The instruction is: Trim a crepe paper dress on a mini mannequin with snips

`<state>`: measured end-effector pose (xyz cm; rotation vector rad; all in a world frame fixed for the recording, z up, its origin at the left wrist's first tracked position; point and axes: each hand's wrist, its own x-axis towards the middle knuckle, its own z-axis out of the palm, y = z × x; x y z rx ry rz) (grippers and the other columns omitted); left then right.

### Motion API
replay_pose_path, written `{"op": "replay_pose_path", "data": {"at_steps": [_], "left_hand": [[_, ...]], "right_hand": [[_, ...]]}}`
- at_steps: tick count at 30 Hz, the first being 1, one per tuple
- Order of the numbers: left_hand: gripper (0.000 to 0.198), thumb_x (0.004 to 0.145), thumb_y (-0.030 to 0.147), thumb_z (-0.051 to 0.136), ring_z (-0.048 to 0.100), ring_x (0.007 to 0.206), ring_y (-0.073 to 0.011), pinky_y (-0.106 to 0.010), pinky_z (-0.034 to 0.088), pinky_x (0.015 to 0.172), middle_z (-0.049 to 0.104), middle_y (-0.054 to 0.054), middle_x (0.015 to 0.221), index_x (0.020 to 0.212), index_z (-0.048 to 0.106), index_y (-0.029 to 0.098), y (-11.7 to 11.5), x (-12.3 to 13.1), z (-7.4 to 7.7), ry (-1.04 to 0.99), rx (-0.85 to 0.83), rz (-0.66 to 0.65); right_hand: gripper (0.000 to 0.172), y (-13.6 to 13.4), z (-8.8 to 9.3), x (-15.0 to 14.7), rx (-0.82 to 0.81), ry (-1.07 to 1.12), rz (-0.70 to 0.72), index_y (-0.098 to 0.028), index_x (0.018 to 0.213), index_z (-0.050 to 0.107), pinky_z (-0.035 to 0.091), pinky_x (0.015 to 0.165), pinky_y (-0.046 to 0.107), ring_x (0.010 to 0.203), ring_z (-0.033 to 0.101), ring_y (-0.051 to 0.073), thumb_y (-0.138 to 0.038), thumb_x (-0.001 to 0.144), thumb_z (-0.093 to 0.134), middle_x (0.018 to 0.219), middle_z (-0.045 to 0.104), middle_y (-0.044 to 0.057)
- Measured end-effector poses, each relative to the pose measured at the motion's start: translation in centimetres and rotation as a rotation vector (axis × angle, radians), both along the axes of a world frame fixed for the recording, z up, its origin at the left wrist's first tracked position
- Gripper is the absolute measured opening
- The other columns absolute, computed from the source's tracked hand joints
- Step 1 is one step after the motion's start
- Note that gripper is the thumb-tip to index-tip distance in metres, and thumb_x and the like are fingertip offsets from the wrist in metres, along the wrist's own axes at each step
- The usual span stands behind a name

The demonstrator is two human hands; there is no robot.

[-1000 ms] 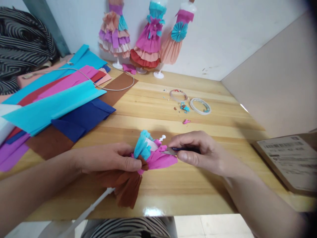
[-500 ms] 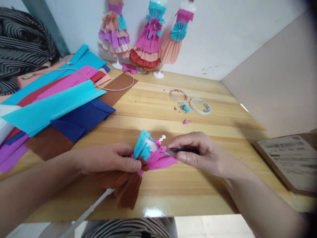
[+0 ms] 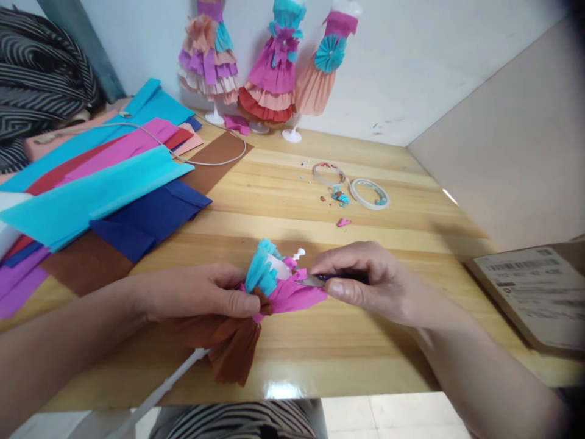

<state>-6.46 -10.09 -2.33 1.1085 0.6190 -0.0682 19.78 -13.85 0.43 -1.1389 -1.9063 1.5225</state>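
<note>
My left hand (image 3: pixel 205 292) is closed round the waist of a small dress form (image 3: pixel 278 266), which lies tilted above the table. Turquoise crepe paper (image 3: pixel 261 268) covers its bodice, and a brown crepe paper skirt (image 3: pixel 235 350) hangs below my fingers. Its white stand pole (image 3: pixel 169 381) slants down to the lower left. Pink crepe paper (image 3: pixel 297 296) spreads to the right from the waist. My right hand (image 3: pixel 370 280) grips small scissors (image 3: pixel 313 280) with a dark handle. Their metal tip touches the pink paper; the rest of the handle is hidden in my fingers.
Three dressed forms (image 3: pixel 274 79) stand along the wall. Folded crepe paper sheets (image 3: pixel 91 195) and a grey cable (image 3: pixel 219 163) lie at the left. Tape rolls (image 3: pixel 369 194) and paper scraps (image 3: pixel 340 195) sit beyond my right hand. A cardboard box (image 3: pixel 530 292) is at the right.
Both hands, the dress form and the scissors hold nearly the same position. The background shifts very slightly with the camera.
</note>
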Motion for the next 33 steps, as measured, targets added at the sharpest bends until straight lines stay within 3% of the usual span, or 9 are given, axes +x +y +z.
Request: {"op": "replay_pose_path", "data": {"at_steps": [11,21,27,33], "left_hand": [[0.042,0.077,0.058,0.064,0.052,0.102,-0.0219,-0.028,0.043,0.090,0.062,0.000,0.101,0.099,0.066,0.022,0.1,0.1,-0.1,0.017,0.037,-0.019],[0.039,0.075,0.055,0.068,0.053,0.094,-0.0186,-0.026,0.043,0.085,0.061,0.001,0.092,0.094,0.067,0.022,-0.2,0.0,0.1,0.003,-0.001,0.056],[0.042,0.071,0.053,0.072,0.056,0.102,-0.0223,-0.031,0.043,0.090,0.064,-0.002,0.099,0.095,0.065,0.019,-0.3,0.2,0.0,0.004,-0.111,0.132],[0.047,0.067,0.055,0.075,0.057,0.098,-0.0211,-0.031,0.045,0.087,0.064,-0.003,0.095,0.093,0.066,0.017,-0.3,0.1,0.1,0.007,-0.110,0.164]], "right_hand": [[0.047,-0.1,0.0,0.0,-0.043,-0.012,-0.009,-0.010,0.081,0.068,0.034,0.050,0.021,0.057,0.043,0.009,-0.056,0.085,0.059,0.065,0.055,0.002],[0.040,0.5,0.3,1.0,-0.101,0.039,-0.079,-0.013,0.095,0.073,0.048,0.065,0.023,0.073,0.064,0.016,-0.050,0.083,0.065,0.085,0.073,0.008],[0.033,0.6,0.4,2.0,-0.033,0.063,-0.089,-0.019,0.102,0.075,0.052,0.075,0.024,0.086,0.068,0.018,-0.045,0.083,0.066,0.096,0.075,0.008],[0.040,0.6,0.1,2.1,0.072,0.040,-0.046,-0.013,0.097,0.073,0.048,0.062,0.022,0.072,0.063,0.016,-0.050,0.084,0.064,0.084,0.071,0.008]]}}
